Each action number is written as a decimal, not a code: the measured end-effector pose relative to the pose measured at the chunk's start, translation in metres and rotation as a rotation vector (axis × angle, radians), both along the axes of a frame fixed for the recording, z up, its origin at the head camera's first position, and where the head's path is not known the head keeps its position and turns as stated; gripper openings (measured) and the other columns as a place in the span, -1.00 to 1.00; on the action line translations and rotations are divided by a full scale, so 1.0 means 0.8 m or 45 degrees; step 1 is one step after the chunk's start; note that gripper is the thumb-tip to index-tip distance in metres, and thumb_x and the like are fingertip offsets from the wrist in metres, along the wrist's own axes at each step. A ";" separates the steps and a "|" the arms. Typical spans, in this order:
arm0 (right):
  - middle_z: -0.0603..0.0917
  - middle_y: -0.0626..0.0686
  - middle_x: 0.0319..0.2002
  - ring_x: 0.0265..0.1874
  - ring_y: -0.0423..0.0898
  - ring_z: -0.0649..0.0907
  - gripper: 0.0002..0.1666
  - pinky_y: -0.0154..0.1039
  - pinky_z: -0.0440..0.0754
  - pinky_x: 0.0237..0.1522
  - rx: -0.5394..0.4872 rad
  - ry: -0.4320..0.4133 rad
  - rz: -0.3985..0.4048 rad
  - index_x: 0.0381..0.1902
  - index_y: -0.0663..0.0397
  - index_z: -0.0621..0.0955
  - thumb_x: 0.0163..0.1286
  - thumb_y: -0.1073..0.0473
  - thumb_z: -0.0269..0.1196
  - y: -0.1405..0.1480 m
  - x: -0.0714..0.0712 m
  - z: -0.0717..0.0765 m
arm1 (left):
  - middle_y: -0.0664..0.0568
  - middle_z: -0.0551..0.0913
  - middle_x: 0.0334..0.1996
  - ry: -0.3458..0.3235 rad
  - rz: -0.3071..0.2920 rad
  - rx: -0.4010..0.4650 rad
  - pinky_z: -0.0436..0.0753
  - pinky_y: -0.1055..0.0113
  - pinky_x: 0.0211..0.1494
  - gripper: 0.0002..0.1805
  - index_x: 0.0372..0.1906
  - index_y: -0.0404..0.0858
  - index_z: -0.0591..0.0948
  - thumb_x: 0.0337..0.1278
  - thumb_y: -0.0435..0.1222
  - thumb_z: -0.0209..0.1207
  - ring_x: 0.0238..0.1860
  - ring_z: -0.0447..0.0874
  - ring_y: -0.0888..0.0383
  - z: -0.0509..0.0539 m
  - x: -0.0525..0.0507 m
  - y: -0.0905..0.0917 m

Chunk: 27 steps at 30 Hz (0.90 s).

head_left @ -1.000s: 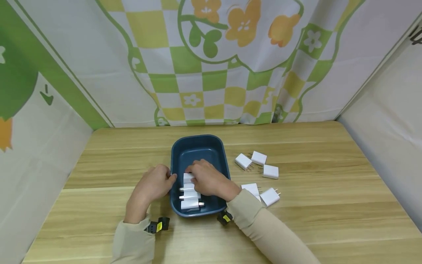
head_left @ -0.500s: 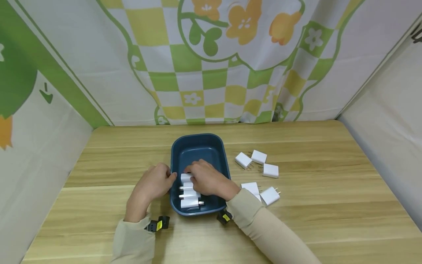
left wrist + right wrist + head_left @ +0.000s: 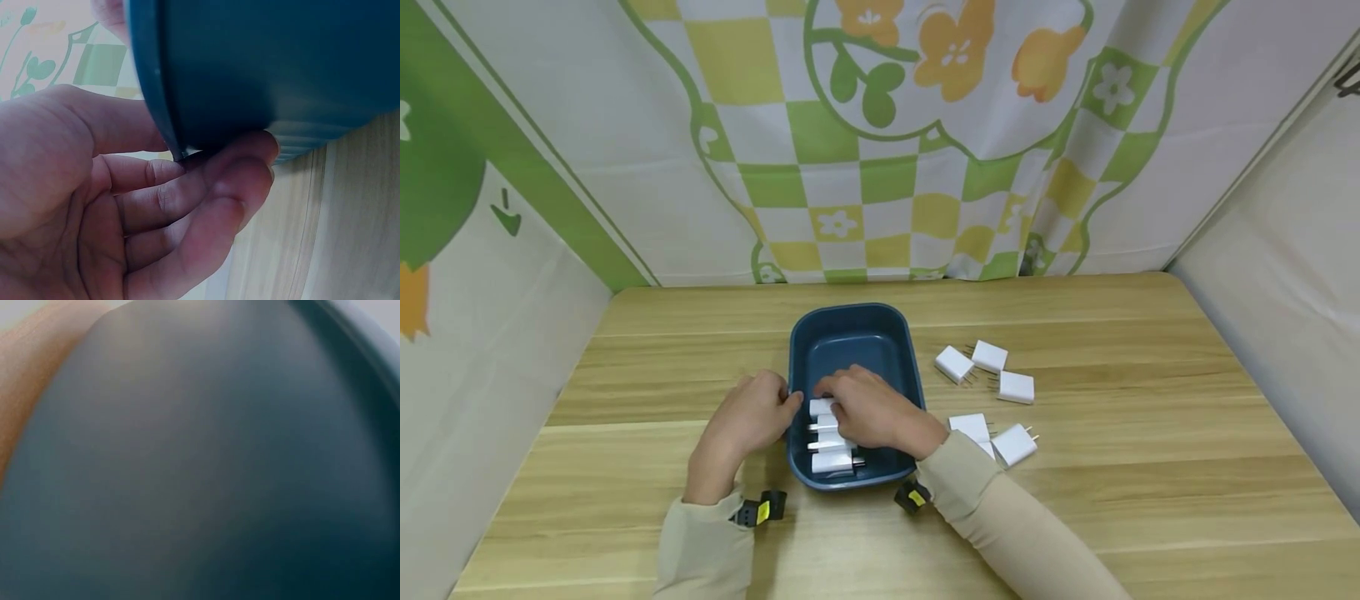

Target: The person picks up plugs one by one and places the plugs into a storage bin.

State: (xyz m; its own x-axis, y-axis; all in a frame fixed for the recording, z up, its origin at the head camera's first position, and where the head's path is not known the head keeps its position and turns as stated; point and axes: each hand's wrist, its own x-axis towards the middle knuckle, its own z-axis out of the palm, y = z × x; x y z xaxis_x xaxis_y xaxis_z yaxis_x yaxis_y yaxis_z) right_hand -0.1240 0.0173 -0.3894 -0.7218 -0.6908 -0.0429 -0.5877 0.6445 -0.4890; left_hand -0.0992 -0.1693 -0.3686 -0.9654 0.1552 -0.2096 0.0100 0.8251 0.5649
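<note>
A dark blue plastic basin (image 3: 880,342) stands on the table. My left hand (image 3: 747,419) grips its left rim, thumb on the inner side; in the left wrist view the curled fingers (image 3: 234,181) lie under the rim. Inside the basin, my right hand (image 3: 876,410) pinches a white charger plug (image 3: 821,407) at the far end of a row. Several more white chargers (image 3: 832,461) lie side by side there, metal prongs pointing sideways. My right fingertips partly cover the held charger. Only the basin's blurred wall (image 3: 187,456) and a bit of skin show in the right wrist view.
Right of the basin, several loose chargers lie on the wooden table (image 3: 1150,417) in two groups: one farther back (image 3: 989,357), another nearer (image 3: 1015,446) beside the right forearm. A patterned curtain (image 3: 887,183) hangs behind the table.
My right hand has shifted slightly left, and the far charger has slid left and a little nearer to the row. The left hand keeps its place on the rim.
</note>
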 end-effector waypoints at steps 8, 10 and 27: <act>0.68 0.06 0.12 0.12 -0.03 0.59 -0.60 -0.17 0.51 0.20 -0.012 -0.004 0.000 0.22 0.14 0.62 0.50 0.37 0.09 0.001 -0.002 -0.004 | 0.02 0.53 -0.71 -0.006 0.000 -0.009 0.33 0.32 -0.60 -0.66 -0.53 -0.27 0.59 0.45 -0.28 0.10 -0.69 0.46 0.12 0.000 0.000 0.000; 0.68 0.06 0.13 0.13 -0.02 0.58 -0.60 -0.16 0.50 0.21 -0.020 -0.003 -0.006 0.22 0.13 0.62 0.50 0.37 0.09 0.002 -0.003 -0.004 | 0.02 0.54 -0.71 -0.008 0.000 -0.009 0.34 0.31 -0.60 -0.66 -0.52 -0.27 0.60 0.46 -0.28 0.10 -0.69 0.46 0.12 0.001 0.000 0.001; 0.65 0.06 0.13 0.17 0.01 0.55 -0.64 -0.05 0.50 0.21 -0.188 0.040 -0.108 0.21 0.15 0.62 0.51 0.32 0.15 0.053 0.006 0.028 | 0.01 0.53 -0.72 -0.008 0.012 -0.011 0.33 0.31 -0.60 -0.63 -0.56 -0.27 0.59 0.46 -0.28 0.11 -0.69 0.46 0.11 0.002 0.001 0.002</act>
